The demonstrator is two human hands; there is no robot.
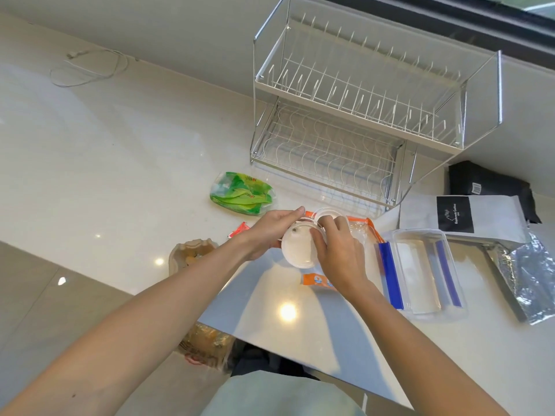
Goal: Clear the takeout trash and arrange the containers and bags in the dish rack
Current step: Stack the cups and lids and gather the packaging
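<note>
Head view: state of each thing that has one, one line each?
Dish rack: upright, both tiers bare.
Round container: held in both hands, tilted.
Left hand: gripping the container's side.
Right hand: fingers on the container's rim.
Rectangular clear container: flat on the counter, blue clips at its sides.
Green bag: crumpled, on the counter.
White coffee bag: lying flat.
Silver foil bag: lying flat, creased.

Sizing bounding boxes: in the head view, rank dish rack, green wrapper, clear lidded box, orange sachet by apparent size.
1. dish rack
2. clear lidded box, though it lies nearer the camera
3. green wrapper
4. orange sachet, partly hidden by the right hand
</note>
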